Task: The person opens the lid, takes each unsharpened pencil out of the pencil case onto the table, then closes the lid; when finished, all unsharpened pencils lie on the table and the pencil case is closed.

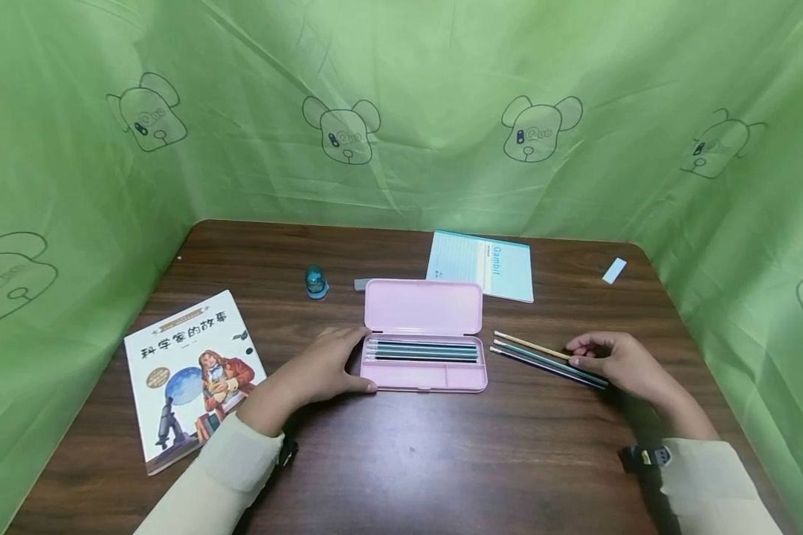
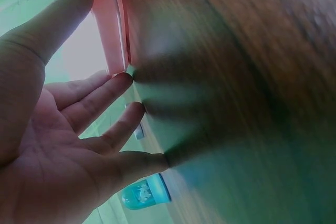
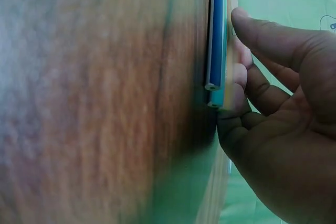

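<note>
A pink pencil case (image 1: 423,379) lies with its lid laid back, several pencils (image 1: 421,351) side by side in its rear compartment. My left hand (image 1: 324,364) rests at the case's left side, thumb by the front corner; its fingers stretch out fairly straight, fingertips close to the tabletop in the left wrist view. To the right of the case, my right hand (image 1: 618,364) pinches a yellow pencil (image 1: 529,344) between thumb and fingers near one end. Next to it lie a teal pencil (image 1: 531,354) and a dark blue pencil (image 3: 214,51).
At the left lies a book (image 1: 194,371) with a scientist on its cover. A teal sharpener (image 1: 317,282) stands behind my left hand. A light-blue notebook (image 1: 508,267) lies partly behind the case lid, and a small white strip (image 1: 614,270) at back right. Green curtains surround the table.
</note>
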`<action>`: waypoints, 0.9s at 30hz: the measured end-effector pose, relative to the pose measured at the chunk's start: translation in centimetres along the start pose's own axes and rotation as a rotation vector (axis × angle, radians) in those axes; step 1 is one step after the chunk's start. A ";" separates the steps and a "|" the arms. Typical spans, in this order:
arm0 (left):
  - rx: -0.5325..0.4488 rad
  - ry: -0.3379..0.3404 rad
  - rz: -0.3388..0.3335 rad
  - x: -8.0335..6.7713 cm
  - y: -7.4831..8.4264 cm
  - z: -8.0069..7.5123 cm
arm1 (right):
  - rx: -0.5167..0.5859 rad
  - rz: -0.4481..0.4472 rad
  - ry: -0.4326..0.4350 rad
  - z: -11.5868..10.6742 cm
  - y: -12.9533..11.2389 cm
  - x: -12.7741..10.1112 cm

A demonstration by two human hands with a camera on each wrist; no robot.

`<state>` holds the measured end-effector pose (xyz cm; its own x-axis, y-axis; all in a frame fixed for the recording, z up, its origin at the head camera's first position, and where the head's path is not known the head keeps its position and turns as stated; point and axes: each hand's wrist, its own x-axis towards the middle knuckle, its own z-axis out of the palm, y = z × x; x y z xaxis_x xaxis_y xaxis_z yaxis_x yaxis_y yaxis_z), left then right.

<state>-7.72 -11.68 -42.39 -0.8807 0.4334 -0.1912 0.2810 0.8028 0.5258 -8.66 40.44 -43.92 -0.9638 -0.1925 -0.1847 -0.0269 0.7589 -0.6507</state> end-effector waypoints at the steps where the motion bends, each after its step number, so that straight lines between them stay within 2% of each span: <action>1: 0.001 0.000 0.000 0.0 0.0 0.0 | -0.001 0.002 0.000 0.0 0.0 0.0; 7: 0.004 0.006 0.004 0.0 -0.1 0.0 | -0.024 0.004 -0.003 0.0 -0.1 0.1; 12: -0.001 0.001 0.004 -0.1 -0.1 0.0 | -0.029 -0.026 0.003 0.3 -1.7 0.4; 18: 0.017 0.013 0.011 -0.1 0.0 0.0 | 0.001 -0.147 -0.018 2.0 -6.3 1.8; 23: 0.024 0.010 0.012 -0.1 0.0 0.0 | 0.034 -0.221 -0.105 4.8 -10.7 3.3; 27: 0.025 0.014 0.025 0.0 0.0 0.0 | 0.061 -0.269 -0.170 6.9 -13.3 4.1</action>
<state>-7.70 -11.71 -42.40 -0.8785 0.4477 -0.1667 0.3121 0.8020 0.5093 -10.45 25.25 -41.15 -0.8662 -0.4857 -0.1170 -0.2536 0.6293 -0.7347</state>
